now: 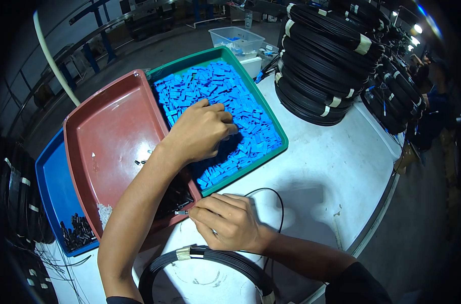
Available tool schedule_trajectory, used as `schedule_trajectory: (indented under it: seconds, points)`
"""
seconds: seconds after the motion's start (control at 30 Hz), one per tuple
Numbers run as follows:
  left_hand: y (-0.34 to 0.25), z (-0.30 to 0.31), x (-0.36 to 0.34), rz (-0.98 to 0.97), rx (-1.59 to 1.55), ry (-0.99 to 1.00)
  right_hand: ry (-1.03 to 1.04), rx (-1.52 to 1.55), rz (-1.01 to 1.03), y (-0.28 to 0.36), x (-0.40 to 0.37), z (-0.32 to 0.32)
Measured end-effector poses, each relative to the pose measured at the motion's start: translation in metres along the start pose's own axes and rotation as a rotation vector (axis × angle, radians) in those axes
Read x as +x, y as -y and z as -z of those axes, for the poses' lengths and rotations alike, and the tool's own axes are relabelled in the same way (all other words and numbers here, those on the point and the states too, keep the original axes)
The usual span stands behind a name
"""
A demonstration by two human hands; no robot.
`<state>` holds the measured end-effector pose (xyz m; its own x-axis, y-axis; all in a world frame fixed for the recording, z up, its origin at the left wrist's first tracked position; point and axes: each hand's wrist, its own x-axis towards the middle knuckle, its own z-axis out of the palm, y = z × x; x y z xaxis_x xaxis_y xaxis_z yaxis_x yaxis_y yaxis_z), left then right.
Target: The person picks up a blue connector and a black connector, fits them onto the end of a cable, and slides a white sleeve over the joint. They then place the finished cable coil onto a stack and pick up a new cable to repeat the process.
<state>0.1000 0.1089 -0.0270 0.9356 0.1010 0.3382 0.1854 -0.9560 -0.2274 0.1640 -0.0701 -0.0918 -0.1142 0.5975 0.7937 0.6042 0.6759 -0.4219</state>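
My left hand (205,129) reaches across the red tray into the green tray (261,167), which is full of small blue plastic clips (215,86). Its fingers are curled down at the clips, and whatever they pinch is hidden. Closer to me, my right hand (225,220) is closed on the end of a thin black cable (281,202). A small pale and dark connector tip (181,213) pokes out past its fingertips, beside the red tray's corner. The cable loops out behind the hand and runs down towards a black cable coil (215,252) on the table.
The red tray (109,116) holds white bits (105,213) and small black parts (175,197). Under its left side lies a blue tray (53,172) with black pieces (78,232). Tall stacked cable coils (327,61) stand at right, and a clear bin (235,40) behind.
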Motion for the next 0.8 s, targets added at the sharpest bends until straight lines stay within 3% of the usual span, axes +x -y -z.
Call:
schedule_trajectory:
  seconds: [0.27,0.4,0.6,0.8]
  points:
    - [-0.001,-0.007,0.006,-0.09,-0.027,-0.029,-0.006,-0.004,0.007,0.0,0.0,-0.001]
    - [-0.004,-0.008,0.011,-0.109,0.065,0.077,-0.001,-0.002,0.006,0.001,-0.001,-0.002]
    - [-0.006,-0.019,0.006,-0.22,0.179,-0.021,-0.03,0.003,0.037,0.002,-0.001,-0.003]
    - [-0.013,-0.011,0.012,-0.159,0.246,0.088,-0.02,0.006,0.074,0.003,-0.001,-0.007]
